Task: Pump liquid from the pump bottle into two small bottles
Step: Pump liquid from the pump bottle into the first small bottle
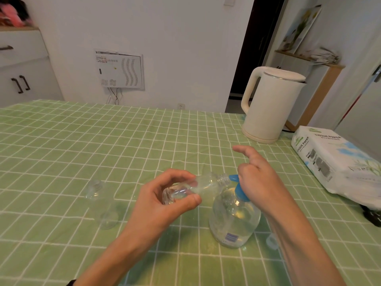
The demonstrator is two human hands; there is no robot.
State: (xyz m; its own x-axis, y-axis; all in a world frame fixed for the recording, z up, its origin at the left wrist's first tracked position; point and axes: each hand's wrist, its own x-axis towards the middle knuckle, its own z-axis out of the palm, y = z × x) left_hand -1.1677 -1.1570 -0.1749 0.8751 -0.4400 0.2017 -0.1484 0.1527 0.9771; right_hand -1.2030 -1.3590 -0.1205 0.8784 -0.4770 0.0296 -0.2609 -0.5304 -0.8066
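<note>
**On the green cloth: small bottle held at the pump spout**

Under the right hand (259,182), most of the blue pump head (240,193) is hidden; only its spout and collar show. The outer fingers curl over the head and the forefinger sticks out free. The clear pump bottle (235,219) stands upright, part full, its label too small to read.

The left hand (175,200) pinches a small bottle (206,185) between thumb and curled fingers. It is tilted almost flat, its threaded mouth just beside the spout; whether they touch I cannot tell.

To the left, a second small bottle (95,188) is nearly lost against the cloth; upright or lying, unclear. A small clear thing (272,241) by the right forearm is blurred. A black object (371,217) is cut off at the right edge.

A green checked tablecloth (82,141) covers the table. A white kettle (270,106) and a tissue pack (338,164) sit far right. Behind are a white wall (175,48), a cabinet (24,65) and a dark doorway (253,48).
</note>
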